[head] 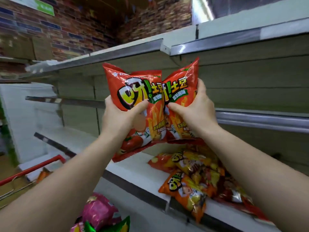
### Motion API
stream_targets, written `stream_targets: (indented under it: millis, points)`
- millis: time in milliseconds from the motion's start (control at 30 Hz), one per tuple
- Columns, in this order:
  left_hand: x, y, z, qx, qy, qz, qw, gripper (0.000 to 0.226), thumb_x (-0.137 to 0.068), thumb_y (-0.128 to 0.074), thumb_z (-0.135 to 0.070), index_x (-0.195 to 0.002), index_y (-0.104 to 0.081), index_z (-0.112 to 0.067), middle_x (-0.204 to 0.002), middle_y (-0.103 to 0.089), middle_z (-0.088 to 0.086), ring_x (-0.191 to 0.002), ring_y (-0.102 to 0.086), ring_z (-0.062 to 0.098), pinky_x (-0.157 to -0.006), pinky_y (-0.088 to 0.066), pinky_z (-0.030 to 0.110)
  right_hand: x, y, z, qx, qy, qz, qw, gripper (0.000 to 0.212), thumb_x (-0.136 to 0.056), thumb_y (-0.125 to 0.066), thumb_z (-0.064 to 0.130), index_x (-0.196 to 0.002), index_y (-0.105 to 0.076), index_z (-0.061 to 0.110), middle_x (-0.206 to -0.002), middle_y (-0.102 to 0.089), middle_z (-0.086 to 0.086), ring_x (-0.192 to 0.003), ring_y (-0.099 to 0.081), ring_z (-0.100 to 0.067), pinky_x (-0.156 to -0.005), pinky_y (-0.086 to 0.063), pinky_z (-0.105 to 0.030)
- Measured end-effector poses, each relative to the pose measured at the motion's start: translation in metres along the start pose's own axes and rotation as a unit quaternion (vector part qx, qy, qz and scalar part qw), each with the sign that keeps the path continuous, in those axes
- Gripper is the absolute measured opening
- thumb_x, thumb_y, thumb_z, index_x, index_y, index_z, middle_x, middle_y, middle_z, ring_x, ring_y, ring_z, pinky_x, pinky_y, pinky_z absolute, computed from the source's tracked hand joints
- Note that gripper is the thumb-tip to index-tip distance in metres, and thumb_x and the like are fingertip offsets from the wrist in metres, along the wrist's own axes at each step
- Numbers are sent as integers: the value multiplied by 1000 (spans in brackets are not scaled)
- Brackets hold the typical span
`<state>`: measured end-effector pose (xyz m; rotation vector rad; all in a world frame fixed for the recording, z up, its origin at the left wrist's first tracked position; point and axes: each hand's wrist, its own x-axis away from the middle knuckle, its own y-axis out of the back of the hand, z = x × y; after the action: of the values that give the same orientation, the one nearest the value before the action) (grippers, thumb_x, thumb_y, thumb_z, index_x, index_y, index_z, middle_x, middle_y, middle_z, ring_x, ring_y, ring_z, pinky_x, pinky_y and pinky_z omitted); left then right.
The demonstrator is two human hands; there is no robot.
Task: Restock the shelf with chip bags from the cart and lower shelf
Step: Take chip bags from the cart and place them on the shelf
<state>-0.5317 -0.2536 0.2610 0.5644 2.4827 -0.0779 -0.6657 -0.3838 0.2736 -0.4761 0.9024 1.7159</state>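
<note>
The left hand (120, 118) has its grip clamped on one red chip bag (133, 97), and the right hand (194, 111) is clamped on a second red chip bag (182, 91) touching it. Both bags are held upright above the lower shelf (137, 166), where orange chip bags (189, 181) lie in a heap. Left of this shelf is the cart's red handle (33, 168).

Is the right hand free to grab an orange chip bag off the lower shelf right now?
Probably not yet: the right hand already grips a red chip bag, raised above the lower shelf. The orange chip bag lies uncovered below it.
</note>
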Motion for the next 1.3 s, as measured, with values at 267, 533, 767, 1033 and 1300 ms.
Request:
stream_targets:
  millis: [267,533,767,1033,1300]
  points:
    - [38,-93,-40,119,11,143,982,86,-52,-80,-58,-124,-48,-24,-110,-66,-7,-101,-65,17,-89,-53,45,32,123,-14,124,-63,-110,984,91,-70,-78,39,-143,-25,25,-124,-57,1,-112,-55,-20,-90,-43,-32]
    - [99,-187,-95,199,6,266,943,75,-64,-82,-46,-126,-46,-21,-111,-65,-6,-100,-64,17,-89,-53,46,73,243,-24,214,-110,-205,949,87,-70,-78,37,-141,-28,24,-123,-58,1,-113,-54,-20,-87,-39,-27]
    - [169,-267,-156,245,4,346,906,81,-60,-84,-49,-126,-46,-21,-111,-65,-6,-100,-64,18,-89,-53,46,108,352,-37,276,-145,-266,912,87,-69,-78,37,-140,-29,25,-123,-58,0,-111,-55,-21,-88,-41,-30]
    - [270,-351,-232,281,-11,429,859,88,-52,-81,-59,-126,-51,-22,-109,-68,-7,-98,-67,17,-87,-54,46,162,485,-46,329,-181,-311,873,91,-71,-77,37,-143,-23,25,-129,-53,-1,-116,-52,-21,-96,-42,-36]
    - [373,-420,-300,330,-14,486,809,97,-44,-80,-65,-126,-51,-22,-111,-68,-8,-99,-66,16,-87,-54,45,221,601,-50,377,-208,-353,830,88,-72,-76,38,-142,-25,26,-126,-54,2,-113,-53,-18,-88,-40,-31]
